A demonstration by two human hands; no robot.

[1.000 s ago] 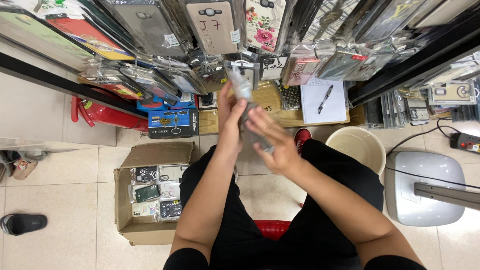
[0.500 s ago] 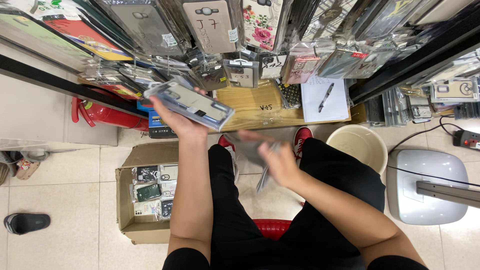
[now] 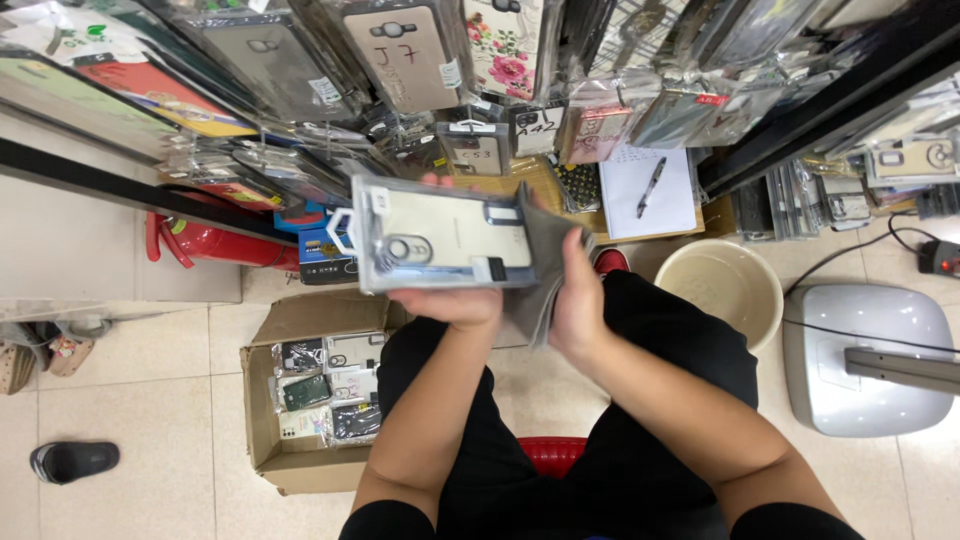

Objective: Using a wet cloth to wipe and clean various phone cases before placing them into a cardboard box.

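Hands both grip: your left hand props the packaged phone case flat for viewing while your right hand pinches the grey sleeve behind it.

Ahead, upper frame: hanging packaged phone cases crowd the rack, overlapping; no gap between them.
Behind the hands: low shelf, its front edge taken by a notepad with pen.
Floor, left: open cardboard box of cases against the left knee; bare tile beyond it up to a black sandal.
Floor, right: cream bucket just beside the right knee, then a grey fan base with cable; narrow tile strip between.
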